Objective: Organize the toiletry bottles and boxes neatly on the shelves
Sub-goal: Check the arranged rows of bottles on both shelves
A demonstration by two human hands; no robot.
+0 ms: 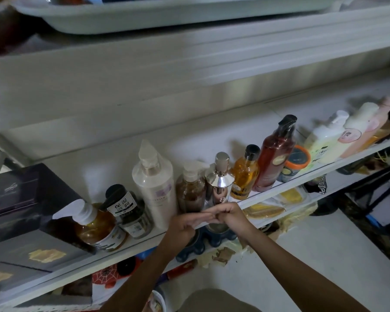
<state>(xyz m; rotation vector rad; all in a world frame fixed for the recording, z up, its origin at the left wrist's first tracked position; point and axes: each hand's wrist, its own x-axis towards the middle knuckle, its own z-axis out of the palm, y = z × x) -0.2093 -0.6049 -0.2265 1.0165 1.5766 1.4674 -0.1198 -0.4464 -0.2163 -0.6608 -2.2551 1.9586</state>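
A silver pump bottle (220, 188) stands upright near the front edge of the white shelf (302, 174), between a brown spray bottle (190, 190) and an amber bottle with a black cap (244, 174). Both hands meet at its base and hide it. My right hand (231, 213) curls its fingers round the foot of the silver bottle. My left hand (189, 221) reaches in from the left with straight fingers that touch the right hand's fingers. A tall white pump bottle (154, 181) stands further left.
Dark boxes (20, 199) are stacked at the shelf's left end, beside an amber pump bottle (95, 226) and a dark labelled jar (126, 208). To the right stand a red pump bottle (277, 154), an orange-rimmed jar (296, 162) and pale bottles (338, 136). The lower shelf holds clutter.
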